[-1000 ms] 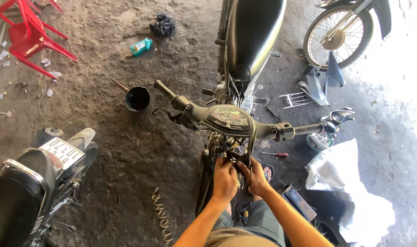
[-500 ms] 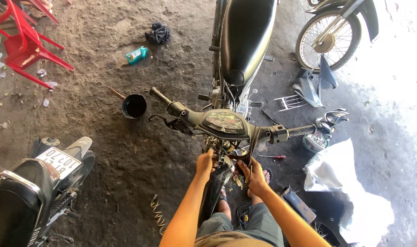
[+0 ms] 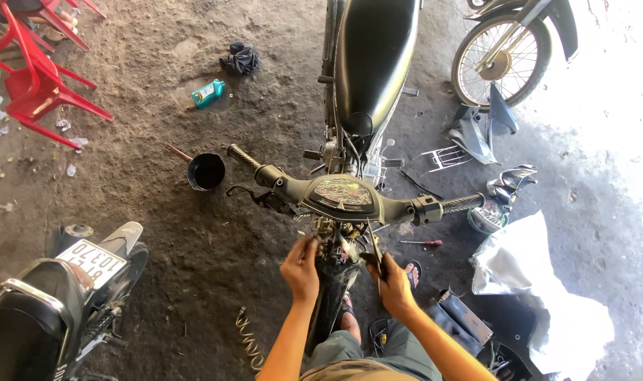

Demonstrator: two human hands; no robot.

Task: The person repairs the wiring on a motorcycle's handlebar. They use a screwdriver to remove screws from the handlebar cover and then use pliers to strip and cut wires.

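A stripped black motorbike (image 3: 369,63) stands in front of me, its handlebar (image 3: 349,196) with the speedometer facing up. My left hand (image 3: 301,268) reaches into the exposed wiring and parts (image 3: 333,236) under the handlebar, at the steering head. My right hand (image 3: 390,279) is closed on a thin dark tool (image 3: 375,247) that points up toward the same spot. Below my hands runs the front wheel and fender (image 3: 328,303), between my knees.
A black pot of dark liquid (image 3: 206,171) and a teal bottle (image 3: 208,92) lie on the dirt floor to the left. Red plastic chairs (image 3: 32,70) stand far left. Another motorbike's rear (image 3: 46,303) is at lower left. Removed fairings (image 3: 483,127), a screwdriver (image 3: 421,243), a white sheet (image 3: 540,282), a spring (image 3: 249,339).
Both hands were together under the handlebar; the left hand has moved apart to the left and slightly up, and the right hand now holds the thin tool upright. The view shifted slightly.
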